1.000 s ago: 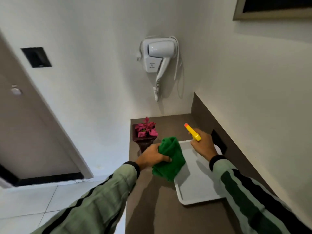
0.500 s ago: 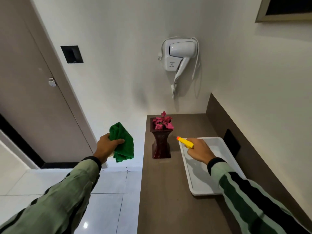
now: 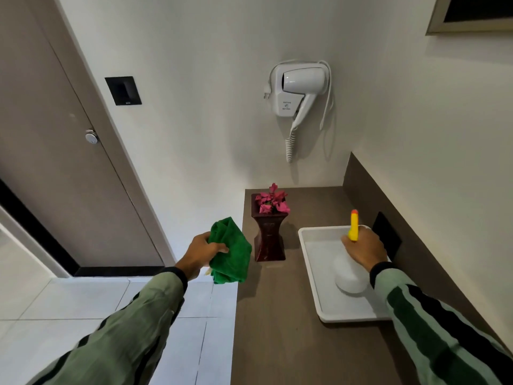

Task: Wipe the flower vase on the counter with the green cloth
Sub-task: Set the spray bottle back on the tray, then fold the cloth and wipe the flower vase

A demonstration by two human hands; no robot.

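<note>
A dark red flower vase with pink flowers stands upright near the far left corner of the brown counter. My left hand grips a bunched green cloth, held just off the counter's left edge, close beside the vase but apart from it. My right hand is closed on a white spray bottle with a yellow nozzle, which rests in the white tray.
A white hair dryer hangs on the wall behind the counter. A black socket plate sits on the dark backsplash at the right. A brown door and white floor tiles lie to the left.
My left hand carried the green cloth off the counter to the left, then back toward the vase. My right hand lowered the spray bottle into the tray, nozzle now pointing up.
</note>
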